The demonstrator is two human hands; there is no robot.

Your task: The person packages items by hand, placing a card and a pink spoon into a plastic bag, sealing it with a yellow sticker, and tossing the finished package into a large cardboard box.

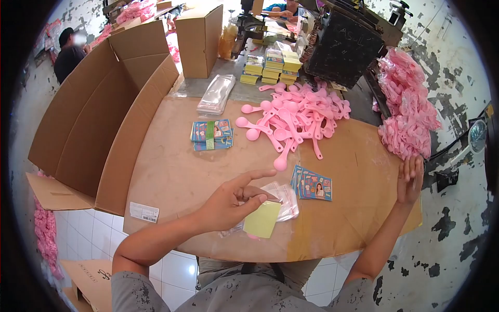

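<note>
My left hand (pixel 234 200) pinches a yellow-green card (pixel 262 219) under its thumb, with the index finger stretched out. Beneath the card lie clear plastic bags (pixel 286 200) on the cardboard-covered table. My right hand (pixel 410 179) is at the table's right edge, fingers extended, just below a heap of bagged pink items (pixel 408 114); I see nothing held in it. Between the hands is a fanned stack of blue printed cards (pixel 316 185). Farther back spreads a pile of pink measuring spoons (pixel 291 117).
A banded bundle of blue cards (pixel 212 134) and a stack of clear bags (pixel 216 94) lie left of the spoons. Card stacks (pixel 273 65) stand behind. A large open carton (pixel 119 130) borders the left side; a black box (pixel 343 44) stands at back right. Two other people are farther off.
</note>
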